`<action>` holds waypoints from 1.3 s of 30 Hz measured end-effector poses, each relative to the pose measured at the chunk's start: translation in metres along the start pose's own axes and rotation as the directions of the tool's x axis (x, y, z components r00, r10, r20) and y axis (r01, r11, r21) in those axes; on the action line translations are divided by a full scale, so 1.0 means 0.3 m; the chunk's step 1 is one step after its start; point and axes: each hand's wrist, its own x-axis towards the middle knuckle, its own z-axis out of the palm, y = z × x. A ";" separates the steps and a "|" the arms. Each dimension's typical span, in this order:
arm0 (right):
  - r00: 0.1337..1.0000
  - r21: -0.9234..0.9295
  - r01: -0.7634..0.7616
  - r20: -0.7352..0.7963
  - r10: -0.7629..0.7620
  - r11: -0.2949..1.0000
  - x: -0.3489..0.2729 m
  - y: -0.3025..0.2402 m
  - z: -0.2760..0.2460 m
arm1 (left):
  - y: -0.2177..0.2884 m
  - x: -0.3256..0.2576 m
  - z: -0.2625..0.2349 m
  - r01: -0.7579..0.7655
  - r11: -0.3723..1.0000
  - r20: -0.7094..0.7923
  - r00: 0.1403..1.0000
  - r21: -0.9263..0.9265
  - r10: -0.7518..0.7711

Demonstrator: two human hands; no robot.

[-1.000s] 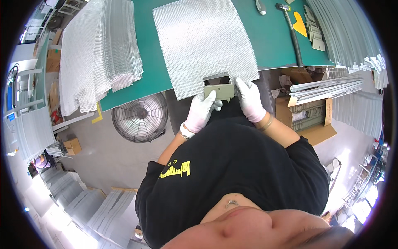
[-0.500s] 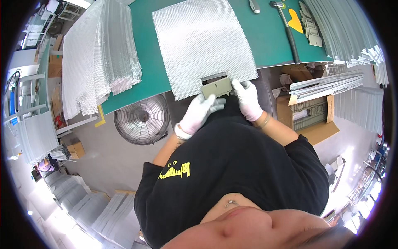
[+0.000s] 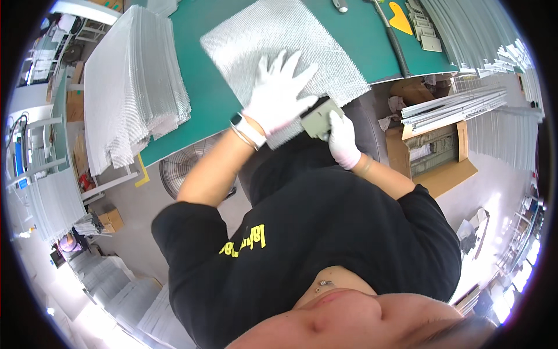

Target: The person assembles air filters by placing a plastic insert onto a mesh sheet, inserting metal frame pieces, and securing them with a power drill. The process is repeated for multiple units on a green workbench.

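Observation:
A silvery expanded-metal mesh sheet [image 3: 264, 35] lies tilted on the green table, its near edge reaching past the table edge toward me. My left hand [image 3: 279, 90], in a white glove, rests flat on the mesh with its fingers spread. At the notch in the sheet's near edge is a grey-green rectangular plate [image 3: 321, 119] with small tabs. My right hand [image 3: 343, 138], also gloved, grips this plate by its right side, thumb on top. The fingers beneath the plate are hidden.
Stacked mesh sheets [image 3: 136, 87] overhang the table's left part. A hammer [image 3: 395, 46], a yellow scraper [image 3: 400, 18] and several grey-green plates [image 3: 429, 41] lie at the right, near long metal strips [image 3: 471, 35]. Below are an open carton [image 3: 442, 160] and a floor fan [image 3: 180, 168].
My left hand has left the plate and moved forward onto the mesh, spreading its fingers. The mesh has turned, and the plate has shifted right and tilted in my right hand.

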 end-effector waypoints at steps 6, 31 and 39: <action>0.998 -0.059 -0.010 0.065 0.014 0.998 -0.012 0.028 -0.107 | 0.086 -0.008 -0.002 0.064 0.997 -0.035 0.997 -0.034 -0.065; 0.978 -0.098 -0.039 0.202 0.059 0.994 -0.029 0.010 -0.132 | 0.084 -0.003 0.019 0.086 0.996 -0.053 0.995 -0.029 -0.088; 0.997 0.012 -0.013 0.082 0.011 1.000 0.001 0.015 -0.089 | 0.085 -0.003 0.014 0.074 0.997 -0.060 0.995 -0.019 -0.075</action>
